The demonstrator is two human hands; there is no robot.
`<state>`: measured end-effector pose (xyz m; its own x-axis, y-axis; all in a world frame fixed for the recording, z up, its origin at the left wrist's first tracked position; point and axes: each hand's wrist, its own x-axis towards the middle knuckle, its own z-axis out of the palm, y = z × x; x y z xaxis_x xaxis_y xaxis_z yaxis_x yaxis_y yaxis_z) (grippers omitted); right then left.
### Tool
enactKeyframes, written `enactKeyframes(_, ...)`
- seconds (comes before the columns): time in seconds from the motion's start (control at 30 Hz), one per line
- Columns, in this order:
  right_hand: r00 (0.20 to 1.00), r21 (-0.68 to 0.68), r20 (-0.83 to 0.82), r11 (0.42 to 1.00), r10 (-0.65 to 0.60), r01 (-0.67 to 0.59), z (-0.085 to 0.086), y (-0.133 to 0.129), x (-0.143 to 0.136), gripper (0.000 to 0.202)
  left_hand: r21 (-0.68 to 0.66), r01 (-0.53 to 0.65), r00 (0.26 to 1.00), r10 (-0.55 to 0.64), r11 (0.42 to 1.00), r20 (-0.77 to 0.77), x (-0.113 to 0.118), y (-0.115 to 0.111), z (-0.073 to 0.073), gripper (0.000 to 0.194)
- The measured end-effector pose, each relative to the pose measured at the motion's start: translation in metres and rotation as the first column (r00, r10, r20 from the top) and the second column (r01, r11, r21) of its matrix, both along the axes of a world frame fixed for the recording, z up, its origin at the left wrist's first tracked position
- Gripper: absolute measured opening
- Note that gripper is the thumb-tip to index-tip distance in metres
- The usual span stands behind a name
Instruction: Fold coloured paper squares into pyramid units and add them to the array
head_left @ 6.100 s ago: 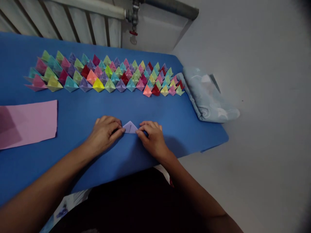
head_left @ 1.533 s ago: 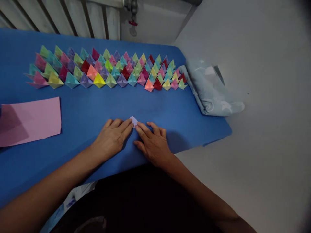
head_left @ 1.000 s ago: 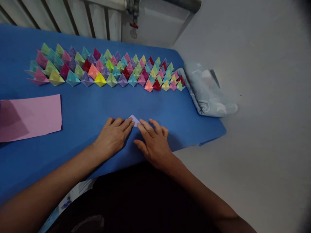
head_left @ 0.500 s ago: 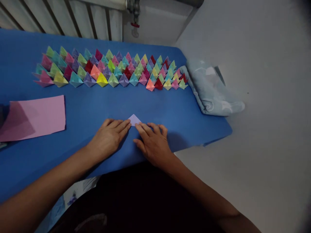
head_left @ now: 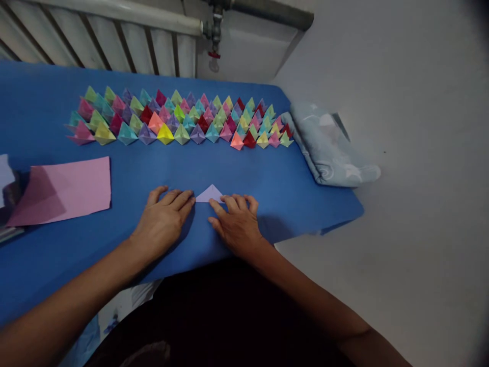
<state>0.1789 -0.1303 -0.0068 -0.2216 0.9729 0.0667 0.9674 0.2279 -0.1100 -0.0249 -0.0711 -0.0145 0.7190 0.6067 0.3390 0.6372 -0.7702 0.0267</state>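
A small lilac sheet of paper (head_left: 209,194), folded into a triangle, lies flat on the blue table (head_left: 160,168) with its peak pointing away from me. My left hand (head_left: 165,216) rests palm down at its left corner, fingers stretched out and the tips at the paper's edge. On the right part of the triangle, my right hand (head_left: 237,221) lies with spread fingers, its fingertips pressing the paper and covering the right corner. Neither hand grasps anything.
Rows of folded paper boats (head_left: 181,135) in many colours stand along the table's far side. A pink paper sheet (head_left: 72,191) lies at left. At right, a folded grey-blue cloth (head_left: 328,148) sits by the wall. A radiator (head_left: 110,41) runs behind the table.
My left hand has slid left along the paper, uncovering more of the triangle. My right hand stays on its right part. The camera view has tilted up slightly.
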Motion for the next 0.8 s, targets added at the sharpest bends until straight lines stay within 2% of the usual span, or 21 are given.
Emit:
enactKeyframes(0.07,1.0,0.015,0.008,1.0,0.005,-0.005,0.0,0.001,-0.001,0.043,-0.001,-0.011,0.998,0.011,1.0,0.061,0.014,0.002,0.003,0.038)
enactKeyframes(0.13,1.0,0.026,0.015,1.0,0.009,-0.01,-0.001,0.002,-0.001,0.044,-0.052,0.071,0.993,-0.066,0.996,0.094,0.028,0.008,0.002,0.036)
enactKeyframes(0.2,1.0,0.022,0.008,1.0,0.017,-0.017,-0.001,-0.001,0.001,0.045,-0.107,0.144,0.989,-0.139,0.984,0.055,0.036,0.015,-0.001,0.035)
enactKeyframes(0.3,0.999,-0.006,-0.033,1.0,0.009,-0.01,0.0,-0.011,0.009,0.046,-0.152,0.156,0.987,-0.16,0.976,-0.016,0.037,0.024,-0.004,0.032)
enactKeyframes(0.4,0.995,-0.024,-0.101,0.999,-0.028,0.026,0.0,-0.02,0.022,0.044,-0.207,0.193,0.977,-0.208,0.959,-0.051,0.036,0.034,0.001,0.027)
enactKeyframes(0.5,0.966,-0.01,-0.244,0.996,-0.089,0.089,-0.004,-0.016,0.036,0.044,-0.32,0.249,0.958,-0.282,0.914,-0.06,0.037,0.049,0.008,0.021)
enactKeyframes(0.57,0.925,0.038,-0.359,0.988,-0.125,0.148,-0.008,-0.009,0.044,0.044,-0.398,0.285,0.949,-0.315,0.872,-0.011,0.038,0.061,0.009,0.02)
enactKeyframes(0.67,0.863,0.125,-0.495,0.974,-0.104,0.189,-0.014,0.001,0.052,0.039,-0.47,0.34,0.939,-0.324,0.814,0.117,0.038,0.074,0.004,0.02)
enactKeyframes(0.8,0.82,0.155,-0.564,0.963,-0.095,0.219,-0.019,0.003,0.055,0.031,-0.532,0.384,0.923,-0.312,0.754,0.223,0.034,0.079,-0.003,0.022)
